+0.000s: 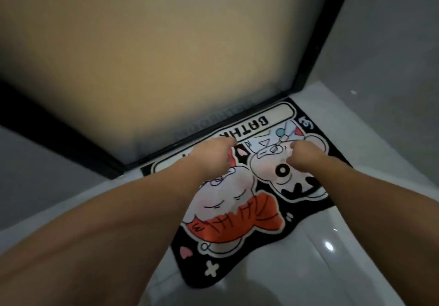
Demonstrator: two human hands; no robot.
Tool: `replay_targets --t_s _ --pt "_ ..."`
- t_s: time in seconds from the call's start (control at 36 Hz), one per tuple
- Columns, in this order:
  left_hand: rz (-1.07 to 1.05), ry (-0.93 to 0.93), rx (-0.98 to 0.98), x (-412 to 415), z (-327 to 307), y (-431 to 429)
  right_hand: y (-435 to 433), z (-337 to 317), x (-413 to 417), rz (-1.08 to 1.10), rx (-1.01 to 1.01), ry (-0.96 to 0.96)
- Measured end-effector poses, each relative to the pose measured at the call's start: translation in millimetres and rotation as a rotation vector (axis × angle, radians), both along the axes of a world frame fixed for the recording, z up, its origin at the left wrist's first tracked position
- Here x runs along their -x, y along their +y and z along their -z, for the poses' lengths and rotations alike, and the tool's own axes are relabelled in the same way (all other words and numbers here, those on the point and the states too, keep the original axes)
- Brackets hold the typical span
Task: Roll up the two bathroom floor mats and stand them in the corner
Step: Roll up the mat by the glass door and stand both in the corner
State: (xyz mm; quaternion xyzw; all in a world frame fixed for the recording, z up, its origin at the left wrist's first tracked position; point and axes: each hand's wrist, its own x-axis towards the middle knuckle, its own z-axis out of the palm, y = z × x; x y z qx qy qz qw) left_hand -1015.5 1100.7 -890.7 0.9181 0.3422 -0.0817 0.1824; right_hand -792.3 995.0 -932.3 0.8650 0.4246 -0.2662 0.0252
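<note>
Left hand (215,154) extended over the far part of the cartoon-printed bathroom mat (240,208), fingers curled, grip not discernible through blur. The mat lies flat on the white tiled floor (332,258), its far edge against the black-framed frosted door (147,56). Right hand (303,150) likewise curled above the mat; whether it holds anything cannot be told.

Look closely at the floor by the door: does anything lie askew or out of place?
Nothing is spilled or damaged. The black cartoon-printed bath mat lies flat, its far edge against the black-framed frosted door.
</note>
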Motion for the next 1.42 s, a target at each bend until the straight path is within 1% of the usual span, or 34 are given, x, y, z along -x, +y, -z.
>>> replay_targets --t_s 0.08,0.17,0.22,0.31,0.39,0.47,0.64,0.78,0.83,0.92,0.97,1.11,1.22,1.33,1.42 --pt "0.086 -0.018 0.035 -37 31 -1 -19 10 -35 -0.023 0.083 -0.058" --pt "0.163 -0.034 0.014 -66 47 -2 -42 2 -59 -0.022 0.127 -0.077" --pt "0.25 -0.024 -0.005 -84 54 -4 -59 -9 -70 0.02 0.112 -0.076" --pt "0.313 -0.036 0.047 -117 65 -14 -88 -18 -78 0.105 0.074 -0.083" --pt "0.377 -0.053 0.071 -145 77 -30 -110 -16 -81 0.176 0.046 -0.1" --pt "0.47 -0.084 0.054 -160 87 -43 -123 -3 -83 0.222 0.025 -0.068" --pt "0.461 -0.107 0.079 -154 86 -36 -110 31 -97 0.265 0.018 0.04" --pt "0.415 -0.028 0.068 -123 78 -10 -86 60 -117 0.364 -0.123 0.118" --pt "0.396 0.002 0.046 -110 76 -4 -75 71 -123 0.395 -0.109 0.148" --pt "0.352 0.021 0.041 -97 76 -2 -62 81 -124 0.428 -0.071 0.123" --pt "0.333 0.007 0.047 -97 78 -4 -57 82 -121 0.452 -0.112 0.062" --pt "0.354 -0.034 0.053 -108 80 -12 -51 76 -102 0.379 -0.066 -0.003" --pt "0.391 -0.113 0.002 -124 72 -14 -63 66 -86 0.329 -0.116 0.018" --pt "0.421 -0.252 -0.119 -140 60 -10 -77 30 -79 0.051 -0.106 -0.181" --pt "0.449 -0.367 -0.213 -152 45 -10 -85 -10 -79 -0.163 -0.182 -0.311"
